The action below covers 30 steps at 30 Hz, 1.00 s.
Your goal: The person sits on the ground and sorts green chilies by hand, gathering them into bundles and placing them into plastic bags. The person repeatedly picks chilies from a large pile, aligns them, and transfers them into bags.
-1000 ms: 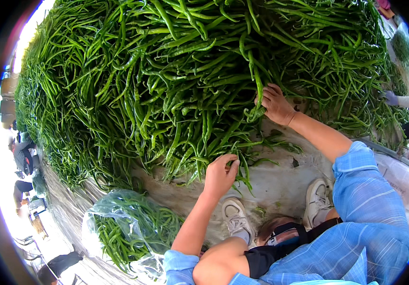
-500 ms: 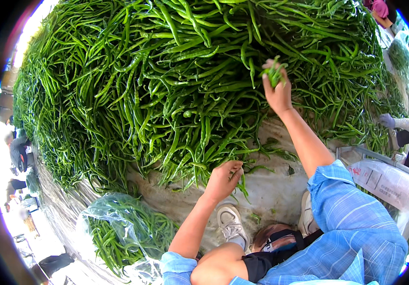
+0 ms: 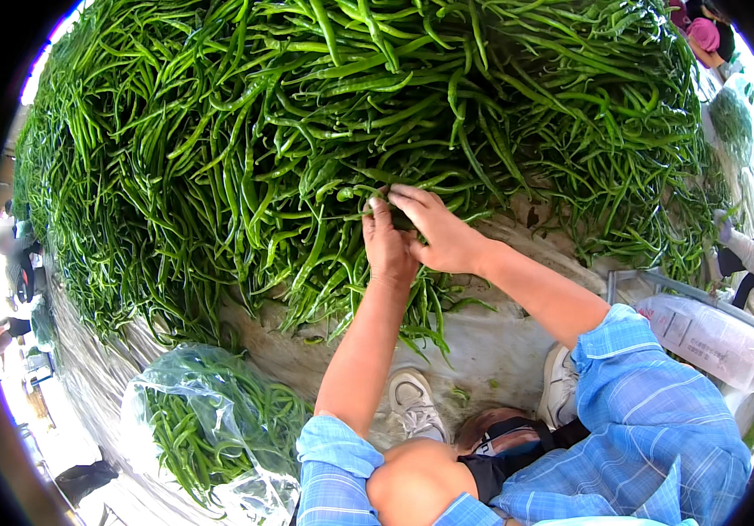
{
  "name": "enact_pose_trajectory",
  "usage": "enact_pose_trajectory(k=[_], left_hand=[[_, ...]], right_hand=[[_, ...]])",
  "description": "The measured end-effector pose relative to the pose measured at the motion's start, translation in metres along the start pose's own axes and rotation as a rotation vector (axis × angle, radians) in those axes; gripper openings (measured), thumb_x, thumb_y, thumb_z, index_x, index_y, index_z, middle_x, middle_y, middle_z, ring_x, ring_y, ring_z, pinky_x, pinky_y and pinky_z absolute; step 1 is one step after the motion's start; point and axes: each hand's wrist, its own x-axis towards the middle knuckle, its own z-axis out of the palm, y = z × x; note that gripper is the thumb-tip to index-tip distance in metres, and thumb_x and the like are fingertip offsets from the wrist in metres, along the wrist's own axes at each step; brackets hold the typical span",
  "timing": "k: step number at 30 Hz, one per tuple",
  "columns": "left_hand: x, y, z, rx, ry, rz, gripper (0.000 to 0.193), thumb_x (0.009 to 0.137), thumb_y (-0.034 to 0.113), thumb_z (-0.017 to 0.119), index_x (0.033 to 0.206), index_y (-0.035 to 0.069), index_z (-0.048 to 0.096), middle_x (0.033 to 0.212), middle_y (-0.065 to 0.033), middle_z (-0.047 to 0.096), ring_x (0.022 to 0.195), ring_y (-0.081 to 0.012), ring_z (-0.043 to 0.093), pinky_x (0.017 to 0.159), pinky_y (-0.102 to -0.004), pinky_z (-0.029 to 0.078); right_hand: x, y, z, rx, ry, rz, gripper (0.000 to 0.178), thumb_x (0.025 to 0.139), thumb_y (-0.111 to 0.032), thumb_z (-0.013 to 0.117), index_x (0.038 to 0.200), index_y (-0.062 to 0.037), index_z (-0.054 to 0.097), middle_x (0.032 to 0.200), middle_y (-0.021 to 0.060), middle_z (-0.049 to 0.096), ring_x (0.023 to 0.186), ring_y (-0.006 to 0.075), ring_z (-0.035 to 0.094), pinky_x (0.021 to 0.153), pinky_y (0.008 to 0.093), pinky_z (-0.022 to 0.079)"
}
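Observation:
A huge heap of long green chili peppers (image 3: 245,158) fills the upper part of the view. My left hand (image 3: 388,250) and my right hand (image 3: 438,230) meet over its near slope, fingertips close together. The left fingers are closed, pinching a thin green chili pepper that sticks out to the left. My right fingers curl over from the right side, and whatever lies inside them is hidden. Just below the hands, loose peppers (image 3: 425,316) hang down the heap's front edge onto a pale sheet (image 3: 491,337).
A clear plastic bag (image 3: 210,421) of green chilies stands at the lower left. To the right are a metal frame (image 3: 684,285) and a white printed bag (image 3: 701,337). Other people work at both edges; one gloved hand (image 3: 723,226) touches the heap. My shoes (image 3: 416,403) are below.
My right hand, which held a bunch of chilies farther up the heap, has come down and left to join my left hand. The left hand has moved up onto the heap.

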Motion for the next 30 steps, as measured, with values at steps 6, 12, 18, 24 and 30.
enact_pose_trajectory(k=[6,12,18,24,30], left_hand=[[0.007,0.004,-0.014,-0.203,0.042,-0.039,0.025,0.1,0.03,0.048,0.111,0.007,0.048,0.108,-0.0093,0.057,0.1,-0.025,0.056,0.093,-0.0449,0.048],[0.002,0.009,-0.022,-0.064,0.07,-0.083,0.018,0.094,0.02,0.062,0.105,0.01,0.053,0.097,-0.0038,0.059,0.087,-0.0174,0.058,0.077,-0.0337,0.053],[-0.001,0.009,-0.012,0.093,0.026,-0.085,0.019,0.089,0.018,0.069,0.1,0.008,0.058,0.088,-0.0001,0.06,0.077,-0.0115,0.055,0.07,-0.0266,0.05],[-0.014,0.024,-0.018,0.226,-0.061,-0.067,0.057,0.085,0.014,0.072,0.135,0.005,0.047,0.122,-0.0077,0.057,0.093,-0.0129,0.055,0.086,-0.0298,0.047],[-0.041,0.024,-0.009,0.174,-0.129,-0.17,0.046,0.08,0.012,0.077,0.118,0.006,0.053,0.129,-0.009,0.053,0.107,-0.0186,0.054,0.094,-0.0335,0.047]], right_hand=[[0.024,0.107,-0.043,-0.482,0.501,0.365,0.051,0.087,-0.018,0.063,0.128,0.003,0.042,0.118,0.0241,0.055,0.11,0.041,0.052,0.097,0.0449,0.042],[0.001,0.134,-0.078,-0.231,0.419,0.579,0.039,0.083,-0.028,0.066,0.112,-0.003,0.059,0.094,0.0174,0.068,0.088,0.0372,0.065,0.078,0.0418,0.051],[0.017,0.062,-0.054,0.014,-0.065,0.345,0.043,0.076,-0.03,0.073,0.108,-0.0036,0.062,0.099,0.0186,0.067,0.093,0.0352,0.064,0.081,0.0398,0.05],[0.018,0.053,-0.051,-0.01,-0.381,0.195,0.043,0.083,-0.015,0.067,0.123,-0.0028,0.057,0.104,0.0187,0.066,0.094,0.028,0.066,0.084,0.0361,0.049],[-0.043,0.031,-0.055,0.314,-0.337,0.268,0.041,0.09,-0.016,0.064,0.128,-0.0009,0.055,0.114,0.0108,0.066,0.105,0.0143,0.058,0.093,0.0296,0.045]])
